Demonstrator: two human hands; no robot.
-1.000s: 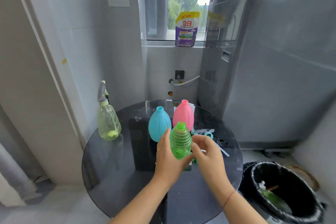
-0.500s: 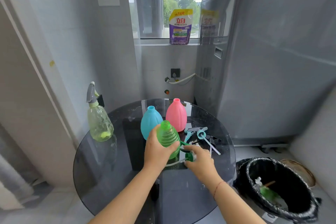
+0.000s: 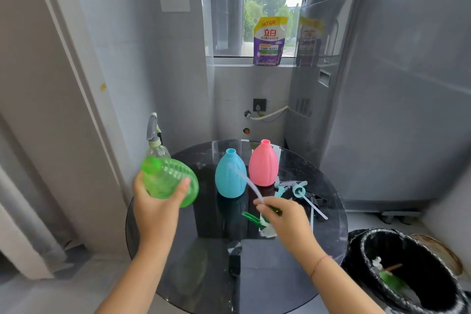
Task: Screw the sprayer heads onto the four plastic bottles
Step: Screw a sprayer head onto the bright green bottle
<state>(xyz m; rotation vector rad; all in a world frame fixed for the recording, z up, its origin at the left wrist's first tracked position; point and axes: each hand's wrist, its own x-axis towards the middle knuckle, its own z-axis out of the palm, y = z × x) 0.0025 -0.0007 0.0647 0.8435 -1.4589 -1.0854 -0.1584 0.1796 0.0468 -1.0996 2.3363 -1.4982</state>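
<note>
My left hand (image 3: 155,208) grips a ribbed green bottle (image 3: 169,181), lifted off the table and tilted with its open neck toward the upper left. My right hand (image 3: 285,216) holds a green sprayer head (image 3: 257,220) whose clear tube slants up in front of the blue bottle (image 3: 229,173). The blue bottle and a pink bottle (image 3: 263,163) stand open-necked at the back of the round glass table (image 3: 178,262). Behind the green bottle stands a clear bottle (image 3: 157,150) that carries a grey sprayer head. Loose sprayer heads (image 3: 293,187) with tubes lie right of the pink bottle.
A grey washing machine (image 3: 382,97) fills the right side. A black-lined bin (image 3: 407,270) sits on the floor at the lower right. A purple detergent pouch (image 3: 269,41) stands on the window sill. Grey walls close in on the left.
My left hand has lifted the green bottle up and to the left and tilted it. My right hand has picked the green sprayer head up off the table, tube swinging upward.
</note>
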